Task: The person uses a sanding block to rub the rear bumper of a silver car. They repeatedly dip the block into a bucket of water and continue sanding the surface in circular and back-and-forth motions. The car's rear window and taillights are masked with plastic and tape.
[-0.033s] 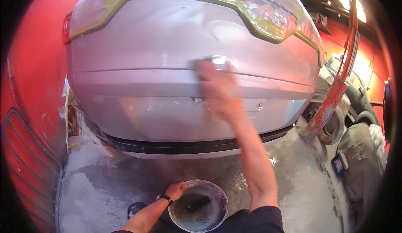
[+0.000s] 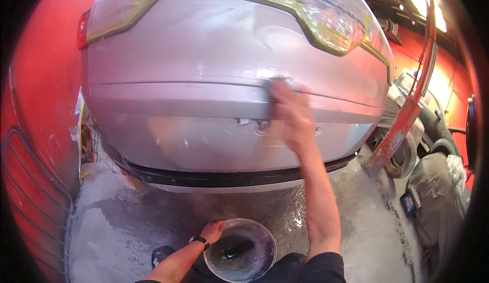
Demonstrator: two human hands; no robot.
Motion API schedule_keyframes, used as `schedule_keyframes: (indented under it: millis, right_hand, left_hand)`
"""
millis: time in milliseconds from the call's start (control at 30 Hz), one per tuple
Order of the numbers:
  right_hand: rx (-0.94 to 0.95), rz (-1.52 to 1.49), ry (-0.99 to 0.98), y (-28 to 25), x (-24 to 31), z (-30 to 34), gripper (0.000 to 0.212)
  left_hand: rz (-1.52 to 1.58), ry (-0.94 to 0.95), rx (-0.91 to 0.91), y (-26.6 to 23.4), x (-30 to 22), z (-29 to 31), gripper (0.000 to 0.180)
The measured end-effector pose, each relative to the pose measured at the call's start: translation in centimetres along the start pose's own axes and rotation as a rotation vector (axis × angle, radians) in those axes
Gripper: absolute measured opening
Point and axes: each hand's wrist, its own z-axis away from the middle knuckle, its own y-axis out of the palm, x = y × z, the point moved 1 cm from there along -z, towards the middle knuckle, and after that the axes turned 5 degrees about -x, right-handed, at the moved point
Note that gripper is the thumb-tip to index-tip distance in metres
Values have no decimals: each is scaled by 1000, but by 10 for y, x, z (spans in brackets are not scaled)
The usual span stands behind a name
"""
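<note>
My right hand (image 2: 293, 111) reaches up and presses a dark pad (image 2: 272, 92) against the silver car panel (image 2: 204, 49). Motion blur smears both the fingers and the pad, so its exact kind does not show. The panel looks wet and shiny around it. Low down, my left hand (image 2: 212, 230) grips the rim of a round bucket (image 2: 274, 255) at its upper left. Cloudy grey liquid fills part of the bucket, and a dark shape shows in it. A dark band is on my left wrist.
Clear plastic sheeting (image 2: 326, 8) edged with yellow-green tape covers the rear glass. A metal rack (image 2: 38, 201) leans by the red wall at left. To the right stand a worn red post (image 2: 395, 135) and a covered bulky thing (image 2: 438, 186). The concrete floor (image 2: 117, 242) is wet in places.
My right hand has moved to the right and slightly down across the panel with the pad. My left hand stays on the bucket's rim.
</note>
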Motion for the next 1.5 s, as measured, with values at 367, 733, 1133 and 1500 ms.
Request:
schedule_keyframes:
  millis: [367, 733, 1133, 1500]
  right_hand:
    - [14, -128, 38, 43, 41, -69, 36]
    - [-9, -36, 30, 65, 46, -108, 36]
    - [-362, 396, 511, 56, 5, -33, 50]
    - [-443, 531, 685, -66, -108, 68, 48]
  left_hand:
    - [51, 3, -21, 1, 9, -10, 29]
    - [54, 51, -11, -1, 3, -19, 25]
    - [59, 22, -56, 8, 4, -22, 28]
    - [11, 45, -50, -1, -1, -27, 29]
